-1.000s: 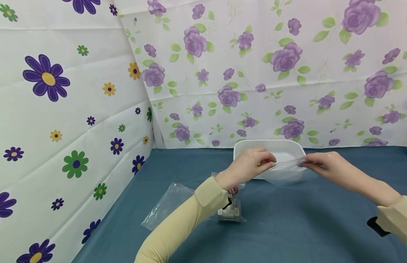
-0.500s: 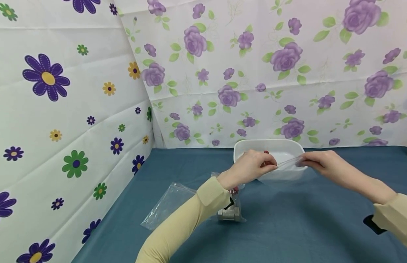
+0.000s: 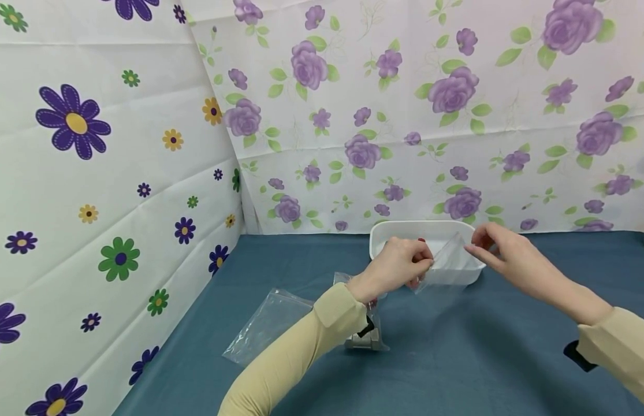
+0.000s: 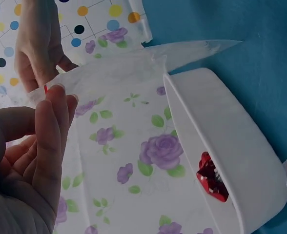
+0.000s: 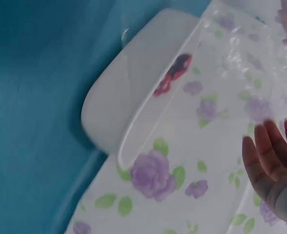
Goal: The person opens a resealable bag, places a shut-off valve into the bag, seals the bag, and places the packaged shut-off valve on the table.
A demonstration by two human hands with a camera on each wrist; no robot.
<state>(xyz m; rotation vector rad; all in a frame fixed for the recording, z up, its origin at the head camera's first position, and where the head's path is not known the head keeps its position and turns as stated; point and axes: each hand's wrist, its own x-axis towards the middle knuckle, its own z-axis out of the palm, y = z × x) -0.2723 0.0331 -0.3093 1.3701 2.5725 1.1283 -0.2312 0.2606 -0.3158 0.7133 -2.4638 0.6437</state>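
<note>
Before the near wall of a white plastic tub point(image 4: 236, 141), a clear zip bag point(image 4: 114, 70) hangs above the blue tablecloth point(image 3: 457, 370). The left hand point(image 3: 391, 263) pinches its edge between thumb and fingertips; a short red mark shows at that edge beside the fingertips. The right hand point(image 3: 511, 260) is just beside the bag's other side, thumb and index finger apart with a gap between them, the other fingers loosely bent; it appears to have hold of nothing, though whether a fingertip grazes the film I cannot tell. Inside the tub, against its wall, lies a shiny red object point(image 4: 212, 178).

Nearer the person, a metal valve point(image 3: 362, 339) lies in its own clear bag, partly hidden by the left sleeve point(image 3: 280, 370). Left of it, a 2nd clear bag point(image 3: 270, 323) lies flat on the tablecloth, also partly covered by that sleeve. Behind the tub hangs a white cloth with purple roses point(image 3: 301, 127); at the left, a white cloth with daisies point(image 3: 67, 202).
</note>
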